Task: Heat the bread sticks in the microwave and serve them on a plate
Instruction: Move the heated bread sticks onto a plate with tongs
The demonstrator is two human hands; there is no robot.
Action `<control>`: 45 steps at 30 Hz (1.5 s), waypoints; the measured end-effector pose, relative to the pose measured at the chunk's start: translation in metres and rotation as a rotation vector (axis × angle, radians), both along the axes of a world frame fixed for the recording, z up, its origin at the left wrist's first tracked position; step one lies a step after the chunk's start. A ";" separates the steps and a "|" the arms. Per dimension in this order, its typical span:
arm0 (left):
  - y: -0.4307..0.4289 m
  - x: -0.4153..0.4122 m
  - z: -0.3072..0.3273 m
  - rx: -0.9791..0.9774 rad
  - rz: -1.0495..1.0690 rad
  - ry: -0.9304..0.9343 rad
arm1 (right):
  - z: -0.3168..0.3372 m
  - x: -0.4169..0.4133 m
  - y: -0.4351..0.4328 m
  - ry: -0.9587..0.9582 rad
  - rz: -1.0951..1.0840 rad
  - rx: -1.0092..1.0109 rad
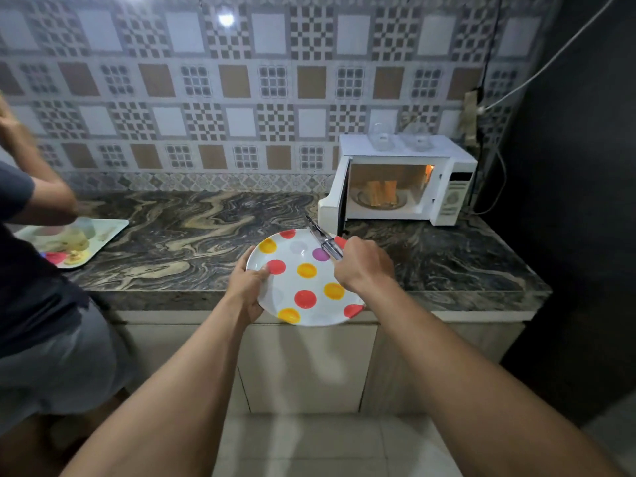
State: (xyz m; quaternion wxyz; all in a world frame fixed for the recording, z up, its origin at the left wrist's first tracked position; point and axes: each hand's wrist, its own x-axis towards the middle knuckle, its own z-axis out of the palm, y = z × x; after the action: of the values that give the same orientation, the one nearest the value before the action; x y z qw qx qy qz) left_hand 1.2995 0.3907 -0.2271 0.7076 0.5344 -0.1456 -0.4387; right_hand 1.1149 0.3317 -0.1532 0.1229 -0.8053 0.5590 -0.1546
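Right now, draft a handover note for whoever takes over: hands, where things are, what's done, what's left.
Left hand grips the spotted plate by its left rim, over the counter edge.
Right hand grips the tongs above the plate.
Bread sticks sit inside the microwave, door open.
Done: sticks loaded; heating can't be confirmed.
Left: tong them onto the empty plate and serve.

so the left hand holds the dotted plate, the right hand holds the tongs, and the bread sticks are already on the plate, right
Not quite. The head view shows the bread sticks inside the open microwave, not on the plate. The rest holds: the left hand holds the dotted plate, which has nothing on it, and the right hand holds the tongs.
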 end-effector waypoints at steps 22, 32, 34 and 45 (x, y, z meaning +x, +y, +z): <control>-0.170 -0.191 0.019 -0.022 -0.073 0.070 | -0.003 -0.188 -0.132 -0.022 -0.132 -0.068; -0.253 -0.218 0.013 0.023 0.057 0.026 | -0.013 -0.231 -0.220 -0.010 -0.035 -0.119; -0.266 -0.218 0.007 0.039 0.068 0.006 | -0.019 -0.229 -0.236 -0.005 -0.033 -0.123; -0.350 -0.186 -0.055 0.127 0.077 -0.013 | -0.057 -0.193 -0.316 0.015 -0.040 0.010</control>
State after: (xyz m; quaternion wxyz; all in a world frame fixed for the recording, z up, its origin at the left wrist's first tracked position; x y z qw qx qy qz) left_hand 1.1132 0.0410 -0.2821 0.6875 0.5864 -0.1013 -0.4163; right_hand 0.9220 0.0157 -0.2100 0.1196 -0.7944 0.5767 -0.1484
